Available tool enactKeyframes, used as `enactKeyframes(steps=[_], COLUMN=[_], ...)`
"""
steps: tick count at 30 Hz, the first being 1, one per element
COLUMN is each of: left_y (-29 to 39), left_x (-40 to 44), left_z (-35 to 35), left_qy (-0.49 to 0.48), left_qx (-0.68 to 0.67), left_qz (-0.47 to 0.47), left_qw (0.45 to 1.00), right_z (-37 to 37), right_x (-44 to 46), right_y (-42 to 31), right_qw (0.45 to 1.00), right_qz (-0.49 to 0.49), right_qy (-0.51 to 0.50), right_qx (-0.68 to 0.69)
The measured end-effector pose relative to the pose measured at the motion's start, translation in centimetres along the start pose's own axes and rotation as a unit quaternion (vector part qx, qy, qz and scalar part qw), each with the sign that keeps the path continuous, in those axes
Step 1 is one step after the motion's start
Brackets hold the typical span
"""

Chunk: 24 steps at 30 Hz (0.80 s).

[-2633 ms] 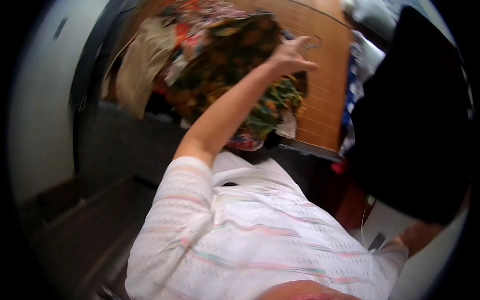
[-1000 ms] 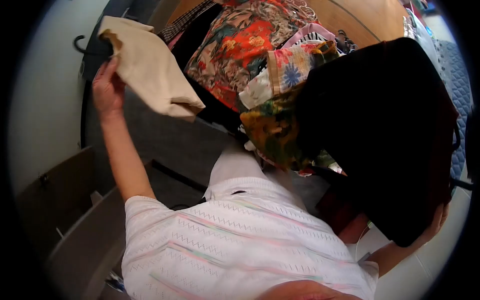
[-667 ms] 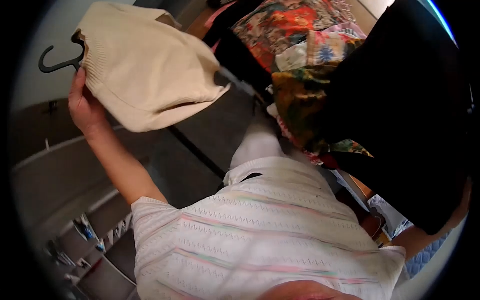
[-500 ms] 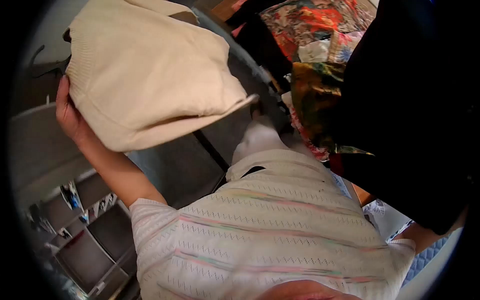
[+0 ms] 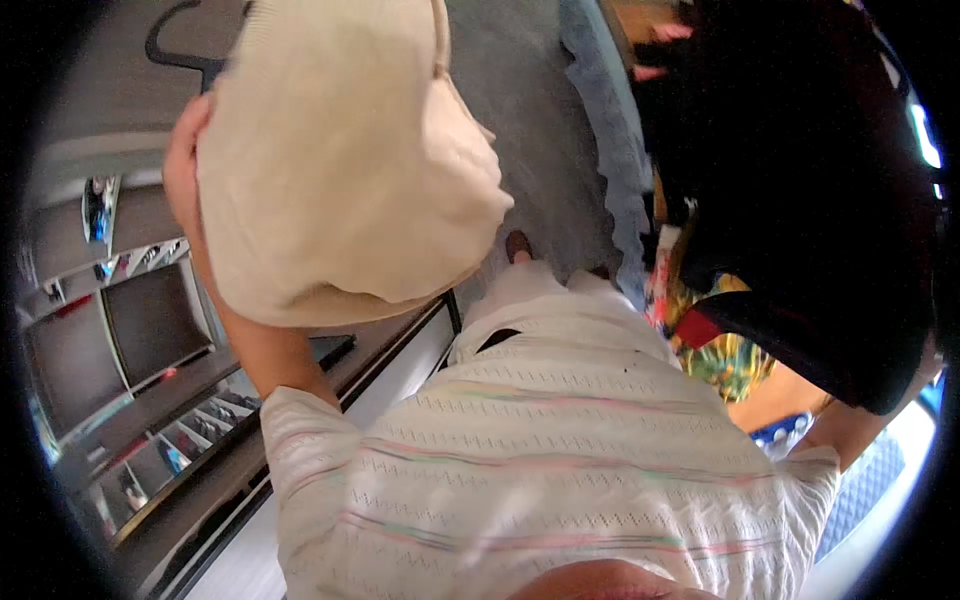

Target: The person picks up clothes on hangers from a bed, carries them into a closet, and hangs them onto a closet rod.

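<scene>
A cream knitted sweater [image 5: 340,170] hangs on a black hanger [image 5: 180,40] at the upper left. My left hand [image 5: 185,165] is closed on it close to the neck of the hanger, its fingers partly behind the cloth. At the right, a large black garment [image 5: 800,160] with a dark red part is draped over my right arm. My right hand [image 5: 928,375] supports it from beneath at the far right edge; its fingers are mostly hidden.
Shelving [image 5: 160,320] with small items in its compartments stands at the left. Patterned clothes [image 5: 730,365] lie on a wooden surface [image 5: 785,395] at the right. A blue quilted cloth [image 5: 865,490] shows at the lower right. Grey floor [image 5: 535,120] lies ahead of my feet.
The view has turned left, away from the floral clothes and toward the shelving. The cream sweater, lifted in my left hand, is now nearer and larger. The black garment stays on my right arm.
</scene>
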<state>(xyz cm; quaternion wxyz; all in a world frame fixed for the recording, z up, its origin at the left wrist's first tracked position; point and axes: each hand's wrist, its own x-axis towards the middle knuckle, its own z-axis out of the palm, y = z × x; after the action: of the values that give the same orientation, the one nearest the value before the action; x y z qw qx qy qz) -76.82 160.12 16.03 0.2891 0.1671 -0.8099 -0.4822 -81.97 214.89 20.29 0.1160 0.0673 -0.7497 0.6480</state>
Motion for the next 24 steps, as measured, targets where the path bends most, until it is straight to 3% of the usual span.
enactKeyframes(steps=[1, 2, 3, 6, 7, 14, 22, 24], left_y=[0.2, 0.5, 0.8, -4.3, -4.3, -8.7, -8.1, -8.7], left_x=[-0.1, -0.4, -0.4, 1.6, 1.0, -0.9, -3.8, -4.6], left_z=[-0.4, -0.4, -0.4, -5.4, -5.7, -11.0, -15.9, -17.8], left_qy=[-0.003, -0.004, 0.066, 0.021, 0.084, 0.215, 0.327, 0.365], left_qx=[-0.200, -0.391, -0.431, -0.458, -0.424, -0.440, -0.405, -0.411], left_qz=[-0.104, -0.196, -0.234, -0.226, -0.237, -0.183, -0.141, -0.130], left_qw=[0.974, 0.899, 0.869, 0.859, 0.870, 0.852, 0.842, 0.825], right_z=[2.1, 4.1, 6.1, 11.9, 13.6, 24.6, 37.1, 42.2], right_x=[0.9, 2.0, 2.6, 4.6, 5.0, 8.2, 12.0, 11.5], right_y=[-0.2, -0.1, -0.1, 0.3, 0.5, 0.8, 1.7, -0.3], right_qw=[1.000, 0.999, 0.998, 0.992, 0.989, 0.931, 0.872, 0.813], right_qz=[0.001, 0.008, 0.013, 0.029, 0.035, 0.082, 0.104, 0.110], right_qy=[-0.018, -0.037, -0.058, -0.115, -0.132, -0.341, -0.449, -0.544], right_qx=[0.005, 0.012, 0.020, 0.052, 0.061, 0.106, 0.163, 0.176])
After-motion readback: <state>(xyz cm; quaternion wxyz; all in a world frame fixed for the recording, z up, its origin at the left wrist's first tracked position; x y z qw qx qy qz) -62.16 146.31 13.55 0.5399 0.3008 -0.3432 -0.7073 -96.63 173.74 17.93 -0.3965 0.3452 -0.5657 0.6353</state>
